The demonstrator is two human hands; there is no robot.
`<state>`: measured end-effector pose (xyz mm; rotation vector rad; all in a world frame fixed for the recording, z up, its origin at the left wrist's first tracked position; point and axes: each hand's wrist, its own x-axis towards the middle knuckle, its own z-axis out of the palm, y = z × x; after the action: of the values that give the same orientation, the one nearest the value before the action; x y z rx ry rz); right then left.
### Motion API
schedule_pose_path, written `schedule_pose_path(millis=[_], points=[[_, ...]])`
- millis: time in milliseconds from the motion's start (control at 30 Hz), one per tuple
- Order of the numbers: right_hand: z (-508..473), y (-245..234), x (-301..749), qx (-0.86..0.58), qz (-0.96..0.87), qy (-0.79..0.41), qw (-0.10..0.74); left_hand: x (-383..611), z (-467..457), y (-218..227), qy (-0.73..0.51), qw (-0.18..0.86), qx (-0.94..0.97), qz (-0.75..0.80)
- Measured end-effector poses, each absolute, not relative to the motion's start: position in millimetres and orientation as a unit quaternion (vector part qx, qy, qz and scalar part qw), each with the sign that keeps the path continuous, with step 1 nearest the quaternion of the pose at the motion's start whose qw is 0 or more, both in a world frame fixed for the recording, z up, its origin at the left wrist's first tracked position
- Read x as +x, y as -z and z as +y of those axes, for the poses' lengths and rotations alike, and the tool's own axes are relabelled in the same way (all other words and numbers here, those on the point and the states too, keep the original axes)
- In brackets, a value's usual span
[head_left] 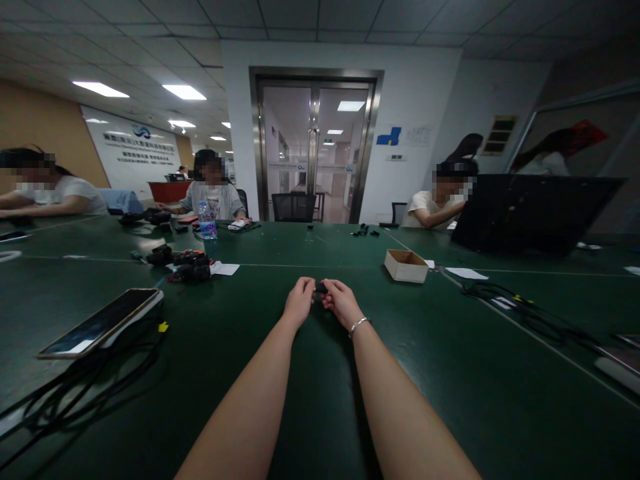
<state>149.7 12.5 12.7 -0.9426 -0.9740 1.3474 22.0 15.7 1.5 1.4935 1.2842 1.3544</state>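
Both arms reach out over the green table, and the hands meet near its middle. A small black piece point(321, 289) with a pale, shiny spot at its left end lies between the fingertips. It is too small to name its kind. My left hand point(301, 301) pinches it at the left end, fingers closed. On the other side, my right hand point(343, 304) has its thumb and fingers closed on the right end. A silver bracelet point(358, 325) circles the right wrist. The fingers hide part of the piece.
An open cardboard box point(406, 270) stands right of the hands. A phone point(103, 322) and black cables point(95, 380) lie at left, more cables point(535, 313) at right. Beyond are a water bottle point(207, 223), small black parts point(365, 230), a monitor point(535, 210) and seated people.
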Motion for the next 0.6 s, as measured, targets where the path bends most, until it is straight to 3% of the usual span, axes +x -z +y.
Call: schedule_pose_path(millis=[600], points=[[11.0, -15.1, 147.9, -0.406, -0.405, -0.581, 0.578, 20.8, 21.0, 2.7, -0.509, 0.372, 0.581, 0.514]])
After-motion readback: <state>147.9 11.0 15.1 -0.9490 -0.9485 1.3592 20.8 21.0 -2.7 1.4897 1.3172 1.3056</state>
